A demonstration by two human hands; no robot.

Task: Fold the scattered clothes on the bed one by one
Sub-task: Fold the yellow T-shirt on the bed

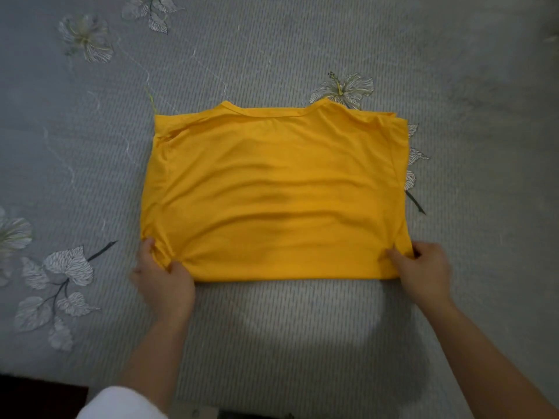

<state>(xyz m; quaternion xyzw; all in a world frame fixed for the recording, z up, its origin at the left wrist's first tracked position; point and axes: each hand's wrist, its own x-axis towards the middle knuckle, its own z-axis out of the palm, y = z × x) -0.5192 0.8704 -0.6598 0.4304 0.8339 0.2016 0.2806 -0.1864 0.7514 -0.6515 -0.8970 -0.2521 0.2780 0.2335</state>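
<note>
At lower centre, left hand (165, 278) and right hand (423, 269) pinch the yellow shirt's (278, 189) near corners; its collar lies farther up-frame.

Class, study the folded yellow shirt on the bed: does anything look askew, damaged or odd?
Only small things: the yellow shirt bunches at its near-left corner where the left hand pinches it, and its far-right layers sit uneven. No damage shows.

No readable text or labels anywhere.
</note>
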